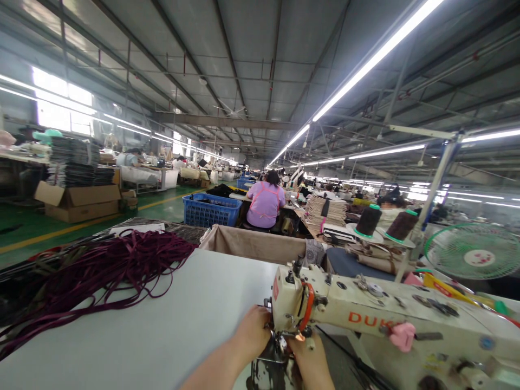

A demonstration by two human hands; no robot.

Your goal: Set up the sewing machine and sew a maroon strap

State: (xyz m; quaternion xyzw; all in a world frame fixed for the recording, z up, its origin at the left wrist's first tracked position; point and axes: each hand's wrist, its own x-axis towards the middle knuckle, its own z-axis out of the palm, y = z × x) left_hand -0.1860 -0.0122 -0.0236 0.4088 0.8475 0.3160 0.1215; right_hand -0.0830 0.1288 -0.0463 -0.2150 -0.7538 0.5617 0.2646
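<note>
Has left hand beside the sewing machine, right hand just below; cannot tell partly hidden fingers' spread or hold

Roofed across the top of the frame in dull grey sheeting, crossed above centre by a long girder. Lit by a bright tube light slanting from upper right toward centre, with thinner rows of tubes at left. Pierced at upper left by a glaring window. Floored at left in green, striped with a yellow line. Furnished at mid-left with a pale worktable.
</note>
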